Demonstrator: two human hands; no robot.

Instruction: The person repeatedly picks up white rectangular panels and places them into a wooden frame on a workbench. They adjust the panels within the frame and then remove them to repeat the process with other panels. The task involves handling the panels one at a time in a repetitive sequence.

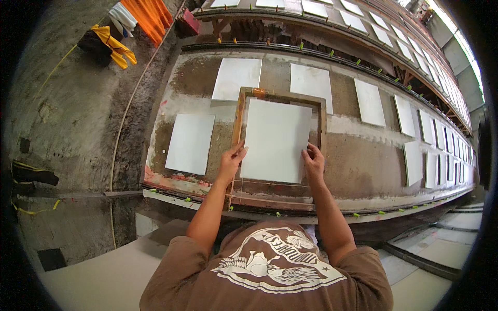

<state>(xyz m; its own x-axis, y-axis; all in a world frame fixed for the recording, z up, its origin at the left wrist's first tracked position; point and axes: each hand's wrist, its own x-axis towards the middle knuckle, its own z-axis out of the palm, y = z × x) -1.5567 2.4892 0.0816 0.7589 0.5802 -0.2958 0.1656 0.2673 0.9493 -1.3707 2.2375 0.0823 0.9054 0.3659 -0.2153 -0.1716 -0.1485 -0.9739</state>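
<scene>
1. Here, the left hand [231, 161] pinches the left edge of a white sheet [276, 140] between thumb and fingers, just beside the left bar of a wooden frame [238, 122].
2. The right hand [314, 160] pinches the sheet's right edge, low down.
3. The white sheet is between both hands, inside the frame's outline; whether it touches the wood cannot be told.
4. The frame lies on a long desk [358, 163], by its near edge.
5. Other sheets [190, 143] lie left of, beyond and right of the frame.
</scene>
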